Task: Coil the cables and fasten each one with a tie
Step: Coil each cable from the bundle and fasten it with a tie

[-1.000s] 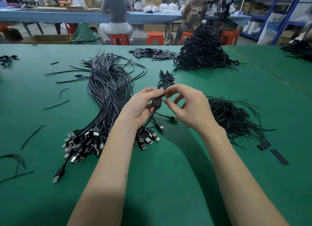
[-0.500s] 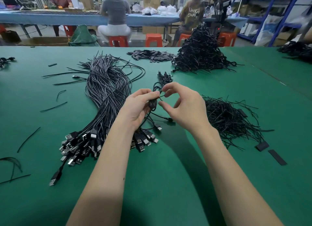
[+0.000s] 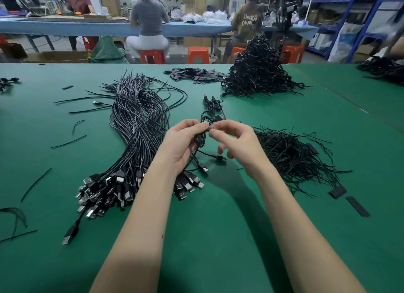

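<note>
R hand (image 3: 238,144) fingertips closed in on coiled cable (image 3: 200,139), L hand (image 3: 183,146) gripping; tie hidden.

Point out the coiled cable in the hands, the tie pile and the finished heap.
Coiled cable (image 3: 200,139): head view, on the loops showing between the two hands.
Tie pile (image 3: 293,157): head view, middle of the loose black ties, right of the hands.
Finished heap (image 3: 259,71): head view, middle of the tall black mound.

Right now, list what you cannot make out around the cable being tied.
Head view only:
- Tie at the pinch: hidden by fingertips of left hand and right hand; too small.
- Coiled cable: its turns are partly covered by the left hand.
- Finished pile: individual ties too small to see.
</note>
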Motion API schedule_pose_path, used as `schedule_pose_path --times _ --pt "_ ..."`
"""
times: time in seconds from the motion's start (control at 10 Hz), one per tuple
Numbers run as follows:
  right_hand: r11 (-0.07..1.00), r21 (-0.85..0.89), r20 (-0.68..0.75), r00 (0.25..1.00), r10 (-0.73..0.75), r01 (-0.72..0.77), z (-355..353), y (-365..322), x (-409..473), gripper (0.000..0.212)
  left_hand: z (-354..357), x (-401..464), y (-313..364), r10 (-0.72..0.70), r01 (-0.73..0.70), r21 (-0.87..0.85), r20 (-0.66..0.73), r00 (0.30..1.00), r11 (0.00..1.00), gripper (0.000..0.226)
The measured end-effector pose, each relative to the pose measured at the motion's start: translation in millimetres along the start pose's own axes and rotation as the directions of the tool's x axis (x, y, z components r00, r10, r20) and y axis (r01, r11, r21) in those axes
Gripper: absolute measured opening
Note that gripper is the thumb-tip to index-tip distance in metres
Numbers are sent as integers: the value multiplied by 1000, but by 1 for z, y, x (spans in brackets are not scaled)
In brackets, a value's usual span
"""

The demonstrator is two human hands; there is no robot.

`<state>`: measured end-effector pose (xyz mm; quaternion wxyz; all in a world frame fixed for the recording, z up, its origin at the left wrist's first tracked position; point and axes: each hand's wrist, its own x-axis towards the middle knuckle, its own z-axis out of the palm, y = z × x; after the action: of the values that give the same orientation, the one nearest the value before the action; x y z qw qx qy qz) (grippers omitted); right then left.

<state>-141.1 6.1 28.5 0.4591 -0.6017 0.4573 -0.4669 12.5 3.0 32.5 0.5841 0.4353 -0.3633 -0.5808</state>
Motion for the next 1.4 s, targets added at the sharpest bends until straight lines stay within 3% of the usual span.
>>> schedule_pose_path --times 0.1,0.2,0.3,0.4,0.5,0.6,0.7,0.8,0.9,1.0,1.1,1.2,1.4 --pt "838 -426 24 930 -368 343 -8 5 1 21 -4 1 2 -23 23 4 -11 1000 1000 17" --pt "639 -629 14 828 -560 443 -10 9 0 11 -2 -1 1 -37 36 34 13 999 999 17" --pt "679 -625 -63 842 -536 386 -1 10 1 9 -2 -1 -2 -7 5 67 34 999 998 19" --pt "944 298 -68 983 171 -143 9 4 6 13 0 -2 -8 119 -122 112 34 992 986 17" --pt "264 795 404 802 441 -546 11 6 4 3 3 -1 -16 302 -308 230 61 951 923 14" --pt "490 720 275 851 448 -491 5 11 7 6 -2 1 -19 255 -287 335 137 957 897 8" --pt "775 499 44 905 423 -387 -2 19 12 24 -4 5 -24 148 -195 335 161 976 922 17" --pt "942 233 -234 926 297 -243 1 39 8 40 5 7 -28 138 -138 256 18 990 957 19" --pt "987 4 -333 930 155 -163 13 53 4 47 7 13 -33 171 -135 232 -146 974 963 20" --pt "985 -104 -325 940 99 -140 19 54 6 49 9 28 -33 172 -112 243 -244 954 964 23" --pt "989 -69 -344 934 97 -128 19 55 7 46 22 62 -29 163 -88 248 -303 939 965 25" --pt "989 -66 -331 938 102 -131 18 56 7 45 43 103 -18 163 -81 267 -301 940 960 23" --pt "986 -89 -322 941 107 -143 19 59 9 45 47 141 -24 13 66 455 -169 986 888 33"
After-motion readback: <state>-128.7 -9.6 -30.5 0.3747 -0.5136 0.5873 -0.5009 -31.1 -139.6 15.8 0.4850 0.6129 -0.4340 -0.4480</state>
